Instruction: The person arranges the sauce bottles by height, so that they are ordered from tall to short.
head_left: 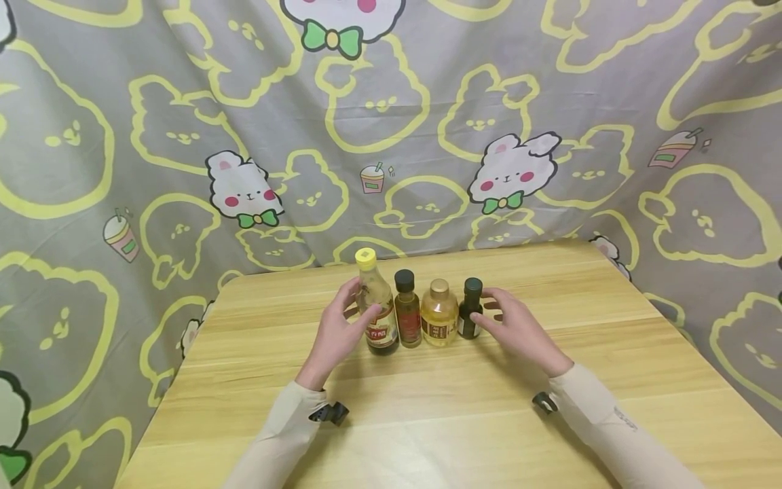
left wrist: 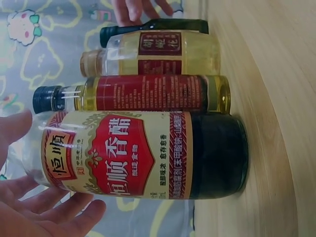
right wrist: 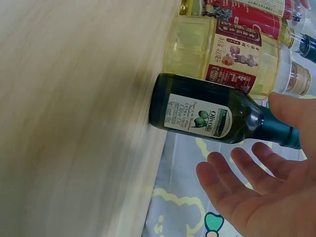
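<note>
Four bottles stand side by side, upright. At the left end is a vinegar bottle [head_left: 380,319] with a yellow cap and dark liquid low inside. My left hand [head_left: 345,324] spreads around its upper part, thumb in front; whether it touches the glass I cannot tell. Beside it come a slim black-capped bottle [head_left: 408,319] with a red label and a squat bottle of golden oil [head_left: 439,319]. At the right end is a dark olive oil bottle [right wrist: 197,108]. My right hand [head_left: 516,326] curves loosely around it, thumb near its neck, fingers apart from the glass.
The bottles stand on a light wooden table [head_left: 415,414], towards its back edge. A grey curtain [head_left: 391,136] with yellow outlines and white rabbits hangs behind and on both sides. Black wrist straps [head_left: 330,413] sit on both sleeves.
</note>
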`<state>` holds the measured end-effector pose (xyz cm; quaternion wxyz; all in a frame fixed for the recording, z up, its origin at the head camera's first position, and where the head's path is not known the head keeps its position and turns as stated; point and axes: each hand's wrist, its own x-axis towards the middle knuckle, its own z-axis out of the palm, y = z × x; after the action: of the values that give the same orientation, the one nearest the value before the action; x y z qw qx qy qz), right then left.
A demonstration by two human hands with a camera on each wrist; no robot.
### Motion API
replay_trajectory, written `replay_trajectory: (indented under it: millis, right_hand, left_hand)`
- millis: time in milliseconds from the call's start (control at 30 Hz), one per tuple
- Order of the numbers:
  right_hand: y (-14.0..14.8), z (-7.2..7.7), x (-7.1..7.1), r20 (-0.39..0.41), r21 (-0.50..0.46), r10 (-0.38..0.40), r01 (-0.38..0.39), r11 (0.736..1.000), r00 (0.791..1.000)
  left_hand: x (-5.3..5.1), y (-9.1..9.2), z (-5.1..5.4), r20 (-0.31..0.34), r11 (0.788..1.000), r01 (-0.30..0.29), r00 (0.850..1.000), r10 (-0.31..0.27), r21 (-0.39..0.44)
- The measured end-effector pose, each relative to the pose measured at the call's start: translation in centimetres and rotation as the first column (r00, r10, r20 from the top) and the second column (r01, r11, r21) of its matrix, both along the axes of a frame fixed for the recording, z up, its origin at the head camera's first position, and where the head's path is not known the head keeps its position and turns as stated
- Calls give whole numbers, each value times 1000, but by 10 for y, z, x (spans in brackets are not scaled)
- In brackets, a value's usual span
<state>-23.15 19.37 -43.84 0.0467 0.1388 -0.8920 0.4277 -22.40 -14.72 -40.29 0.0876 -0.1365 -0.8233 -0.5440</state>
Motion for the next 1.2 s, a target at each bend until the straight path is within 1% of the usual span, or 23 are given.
replay_trajectory:
  millis: [300,600,900,1200]
  right_hand:
    - [-2,-5,-3,-5,-31,10,-10,999,1000]
    - [-2,-11,-6,20,-63,24,-23,998,1000]
    - [1,-15,-11,46,-60,43,-40,997,998]
    - [-1,-16,-20,25,-41,39,-38,998,999]
  left_hand:
    - [0,3,-1,-6,1000,-4,1000,4,14]
    - [1,2,-1,1,1000,-8,1000,8,8]
    - [2,3,0,2,1000,-7,1000,7,4]
    - [0,1,0,-4,1000,-9,1000,9,-6]
